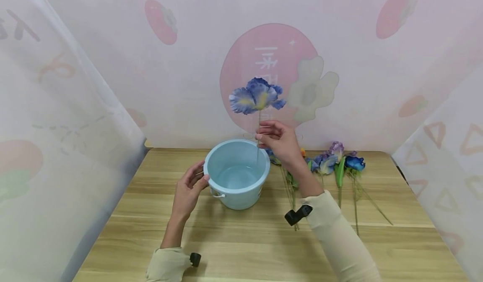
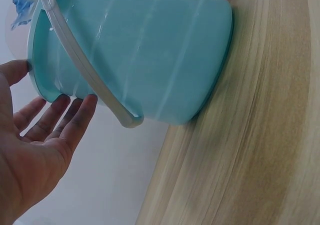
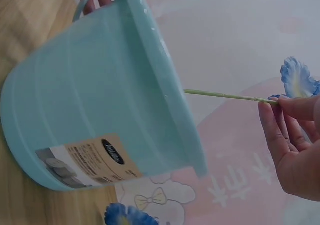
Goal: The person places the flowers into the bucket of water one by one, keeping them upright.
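"Blue flower (image 1: 260, 94) upright over a pale bucket (image 1: 234, 198): how is it held?"

"Right hand (image 1: 282, 141) pinches the stem (image 1: 259, 116) not far under the petals, apparently so its lower part hangs free inside the bucket's right side."

"And the left hand (image 1: 188, 189)?"

"Thumb and fingers spread wide, touching the rim (image 1: 238, 190) at left, likely steadying the bucket."

"Other flowers (image 1: 327, 164)?"

"They lie at right on the table (image 1: 151, 189), blooms far, stems near, presumably for easy reach."
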`<state>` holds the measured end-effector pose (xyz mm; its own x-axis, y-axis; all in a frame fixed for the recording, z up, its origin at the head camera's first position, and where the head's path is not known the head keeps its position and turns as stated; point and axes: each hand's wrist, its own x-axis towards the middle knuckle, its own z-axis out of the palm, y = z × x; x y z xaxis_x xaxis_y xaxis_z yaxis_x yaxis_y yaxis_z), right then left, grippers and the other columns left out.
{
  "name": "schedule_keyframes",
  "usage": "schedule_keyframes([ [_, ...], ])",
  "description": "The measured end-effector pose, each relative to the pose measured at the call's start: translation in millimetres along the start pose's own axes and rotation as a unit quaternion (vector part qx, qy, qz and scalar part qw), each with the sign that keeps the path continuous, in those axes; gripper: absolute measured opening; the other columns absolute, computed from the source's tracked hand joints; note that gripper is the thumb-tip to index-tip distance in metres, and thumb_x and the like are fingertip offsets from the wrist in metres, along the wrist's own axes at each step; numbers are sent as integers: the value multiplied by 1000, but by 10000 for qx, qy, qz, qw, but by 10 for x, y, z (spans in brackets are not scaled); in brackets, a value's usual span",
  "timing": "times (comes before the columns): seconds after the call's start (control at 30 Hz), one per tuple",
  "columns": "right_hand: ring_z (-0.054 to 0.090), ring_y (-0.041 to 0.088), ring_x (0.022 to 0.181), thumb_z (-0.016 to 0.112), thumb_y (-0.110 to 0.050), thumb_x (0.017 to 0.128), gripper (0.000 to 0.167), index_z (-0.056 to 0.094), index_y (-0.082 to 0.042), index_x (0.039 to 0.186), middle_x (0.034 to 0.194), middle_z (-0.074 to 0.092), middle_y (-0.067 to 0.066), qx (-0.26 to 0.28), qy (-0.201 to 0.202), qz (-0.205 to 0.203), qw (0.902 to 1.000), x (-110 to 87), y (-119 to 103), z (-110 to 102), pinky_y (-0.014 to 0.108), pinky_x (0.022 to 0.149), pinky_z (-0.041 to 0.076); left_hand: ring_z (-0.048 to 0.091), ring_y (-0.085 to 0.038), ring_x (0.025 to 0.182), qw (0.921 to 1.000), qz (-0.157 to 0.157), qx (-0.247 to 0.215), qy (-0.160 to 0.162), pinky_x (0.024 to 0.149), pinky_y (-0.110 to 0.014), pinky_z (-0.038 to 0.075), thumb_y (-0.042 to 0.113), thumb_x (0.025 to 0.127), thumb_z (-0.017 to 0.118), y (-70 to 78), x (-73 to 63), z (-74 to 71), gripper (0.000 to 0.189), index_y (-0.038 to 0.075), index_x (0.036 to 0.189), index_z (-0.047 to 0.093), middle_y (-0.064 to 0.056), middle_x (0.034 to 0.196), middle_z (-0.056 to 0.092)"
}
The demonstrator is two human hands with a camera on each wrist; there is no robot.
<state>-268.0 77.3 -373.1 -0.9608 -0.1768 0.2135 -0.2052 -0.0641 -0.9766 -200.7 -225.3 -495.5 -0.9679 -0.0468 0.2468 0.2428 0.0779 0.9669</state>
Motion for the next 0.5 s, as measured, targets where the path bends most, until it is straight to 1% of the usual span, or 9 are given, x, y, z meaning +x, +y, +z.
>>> schedule_keyframes([
  [0.13,78,27,104,73,3,99,41,66,0,139,131,68,33,-4,-66,121,9999,23,75,113,34,83,70,64,-29,131,10000,-13,29,11,94,-23,65,12,105,70,-1,1,-5,53,4,155,54,-24,149,60],
  [0.27,79,27,103,74,3,99,40,67,1,138,128,72,30,-72,-92,157,9998,43,147,209,35,82,70,64,-29,131,10000,-23,34,13,94,-22,65,12,105,70,3,-3,-13,53,4,155,54,-24,149,60],
  [0.5,74,45,111,73,3,99,38,68,2,137,126,72,29,-177,-225,209,9994,72,269,330,36,82,71,64,-28,131,10000,-27,24,5,94,-22,65,12,106,70,5,-3,-26,53,4,156,53,-24,150,60],
])
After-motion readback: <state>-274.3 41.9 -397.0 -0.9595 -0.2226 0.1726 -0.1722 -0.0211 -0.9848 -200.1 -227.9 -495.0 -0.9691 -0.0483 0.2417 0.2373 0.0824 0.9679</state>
